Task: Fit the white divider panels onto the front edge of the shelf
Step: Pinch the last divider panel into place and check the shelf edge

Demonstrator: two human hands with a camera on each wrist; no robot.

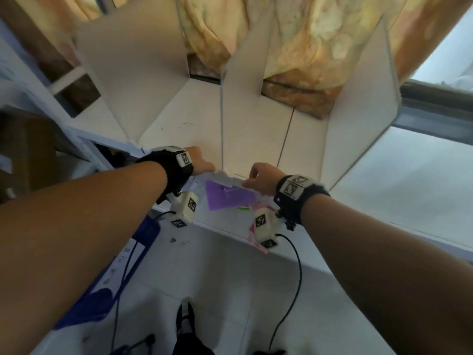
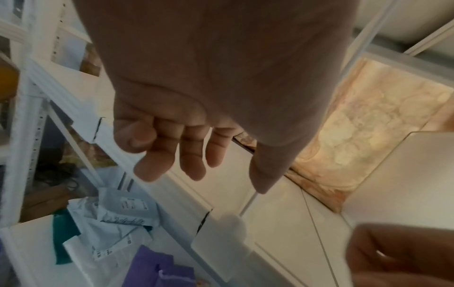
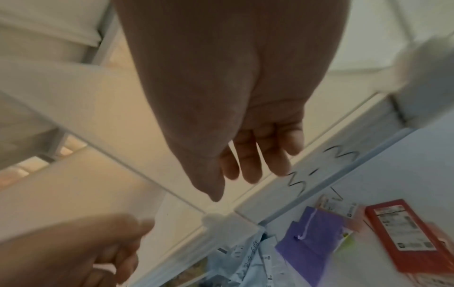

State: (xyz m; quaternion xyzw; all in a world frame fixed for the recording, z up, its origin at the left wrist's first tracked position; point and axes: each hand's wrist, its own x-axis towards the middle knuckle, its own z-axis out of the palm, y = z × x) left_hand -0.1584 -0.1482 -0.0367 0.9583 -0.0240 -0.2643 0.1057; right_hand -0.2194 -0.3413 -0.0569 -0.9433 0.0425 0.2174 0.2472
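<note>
A tall white divider panel (image 1: 243,98) stands upright on the white shelf (image 1: 179,124), edge toward me. Its foot meets a small white tab (image 1: 225,178) at the shelf's front lip (image 1: 225,226). My left hand (image 1: 207,167) is just left of that foot and my right hand (image 1: 249,181) just right of it. In the left wrist view my left hand (image 2: 230,174) holds nothing, its thumb beside the panel's thin edge (image 2: 248,203), above the tab (image 2: 221,238). My right hand (image 3: 226,186) is empty, fingers straight over the scribbled lip (image 3: 319,169), thumb pointing at the tab (image 3: 228,223).
More white dividers stand at the left (image 1: 128,85) and right (image 1: 363,103). A floral curtain (image 1: 294,34) hangs behind. Below the lip lie a purple pouch (image 1: 227,198), mail bags (image 2: 117,219) and a red box (image 3: 412,233). Black cables (image 1: 294,278) hang from my wrists.
</note>
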